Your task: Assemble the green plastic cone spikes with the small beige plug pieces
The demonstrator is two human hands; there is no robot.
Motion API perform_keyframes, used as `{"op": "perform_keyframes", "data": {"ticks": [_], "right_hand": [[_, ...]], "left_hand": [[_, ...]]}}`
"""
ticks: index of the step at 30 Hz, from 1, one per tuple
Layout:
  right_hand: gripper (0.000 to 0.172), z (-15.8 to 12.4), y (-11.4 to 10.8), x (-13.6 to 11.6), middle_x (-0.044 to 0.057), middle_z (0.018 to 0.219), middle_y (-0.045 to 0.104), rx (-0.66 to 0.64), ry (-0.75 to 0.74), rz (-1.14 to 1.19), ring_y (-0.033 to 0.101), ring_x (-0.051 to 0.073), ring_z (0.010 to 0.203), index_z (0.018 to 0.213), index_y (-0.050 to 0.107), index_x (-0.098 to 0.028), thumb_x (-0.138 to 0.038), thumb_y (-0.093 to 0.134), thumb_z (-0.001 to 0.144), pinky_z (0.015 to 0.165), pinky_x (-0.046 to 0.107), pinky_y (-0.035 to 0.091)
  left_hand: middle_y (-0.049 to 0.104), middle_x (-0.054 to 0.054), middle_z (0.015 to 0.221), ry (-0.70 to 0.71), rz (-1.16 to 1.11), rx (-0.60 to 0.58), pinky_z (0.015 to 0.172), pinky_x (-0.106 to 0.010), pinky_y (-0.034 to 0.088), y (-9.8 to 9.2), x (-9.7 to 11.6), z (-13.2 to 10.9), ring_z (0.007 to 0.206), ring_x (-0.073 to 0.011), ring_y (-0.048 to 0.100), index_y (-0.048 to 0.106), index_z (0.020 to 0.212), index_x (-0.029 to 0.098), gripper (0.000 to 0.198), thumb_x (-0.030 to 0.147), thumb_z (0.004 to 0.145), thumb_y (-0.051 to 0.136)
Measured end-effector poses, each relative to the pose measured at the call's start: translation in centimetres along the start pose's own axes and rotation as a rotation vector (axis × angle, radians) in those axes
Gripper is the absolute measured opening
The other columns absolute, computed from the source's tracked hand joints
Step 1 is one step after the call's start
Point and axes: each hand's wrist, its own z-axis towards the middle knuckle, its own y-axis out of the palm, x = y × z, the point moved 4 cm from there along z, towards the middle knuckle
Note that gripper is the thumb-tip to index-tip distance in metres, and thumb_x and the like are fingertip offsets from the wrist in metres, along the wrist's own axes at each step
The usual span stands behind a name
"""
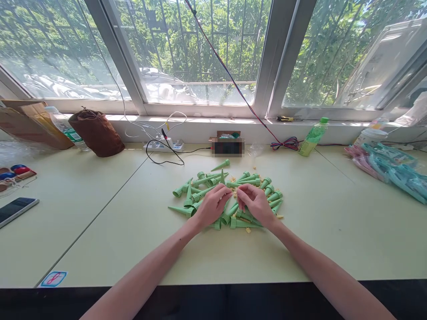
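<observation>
A pile of green plastic spikes (188, 198), hollow cones with ribbed collars, lies on the table in front of me. Small pale-yellow pieces (248, 230) are scattered among them. My left hand (213, 206) is over the pile's middle, thumb and fingers pinched together. One green spike (222, 176) points away just beyond its knuckles; whether that hand holds it I cannot tell. Close by on the right, my right hand (256, 204) has its fingers curled, with thumb and forefinger drawn together. Whatever is between the fingertips of either hand is too small or hidden to make out.
Behind the pile stand a blurred dark device (228, 147) and a white power strip (164, 145) with cables. A green bottle (314, 137) and plastic bags (390, 166) are on the right. A brown pouch (96, 132) and a phone (16, 211) lie left.
</observation>
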Motion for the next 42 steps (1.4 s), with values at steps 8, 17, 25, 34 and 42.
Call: {"op": "perform_keyframes", "data": {"ticks": [8,17,25,34,42], "right_hand": [[0.034,0.0,0.0,0.0,-0.004,0.058,0.055,-0.028,0.044,0.035,0.052,0.013,0.047,0.078,0.055,-0.021,-0.053,0.064,0.086,0.043,0.027,0.044],[0.026,0.2,-1.5,0.1,-0.003,0.060,0.055,0.188,-0.083,-0.064,0.051,0.015,0.047,0.080,0.054,-0.023,-0.046,0.061,0.090,0.045,0.029,0.044],[0.026,0.0,-1.1,-0.1,-0.002,0.059,0.055,0.162,-0.095,-0.130,0.052,0.015,0.048,0.080,0.055,-0.022,-0.045,0.062,0.090,0.045,0.028,0.043],[0.027,-0.2,-1.0,-0.2,-0.003,0.058,0.054,0.171,-0.125,-0.190,0.053,0.014,0.048,0.081,0.056,-0.021,-0.045,0.060,0.092,0.048,0.028,0.044],[0.024,-0.4,-1.0,-0.4,-0.001,0.063,0.057,0.204,-0.185,-0.257,0.054,0.014,0.051,0.081,0.056,-0.021,-0.041,0.060,0.092,0.051,0.029,0.047]], "left_hand": [[0.057,-0.003,0.084,-0.009,0.016,-0.021,0.067,-0.025,0.043,0.1,0.0,-0.1,0.071,-0.0131,0.052,0.061,0.091,0.019,0.025,0.029,0.102,0.040],[0.059,-0.001,0.079,-0.218,0.150,-0.076,0.060,-0.026,0.041,0.2,-1.0,0.0,0.059,-0.0119,0.049,0.060,0.087,0.019,0.013,0.032,0.089,0.058],[0.060,0.000,0.070,-0.287,0.223,-0.210,0.061,-0.026,0.038,0.7,-1.4,-0.3,0.063,-0.0149,0.053,0.059,0.077,0.019,0.018,0.035,0.083,0.062],[0.060,0.002,0.066,-0.341,0.183,-0.132,0.061,-0.025,0.037,0.3,-1.2,-0.1,0.060,-0.0127,0.050,0.063,0.081,0.018,0.014,0.032,0.079,0.065],[0.065,-0.002,0.076,-0.450,-0.256,0.069,0.047,-0.023,0.035,0.1,-2.0,0.1,0.048,-0.0084,0.047,0.063,0.100,0.016,0.032,0.044,0.085,0.064]]}}
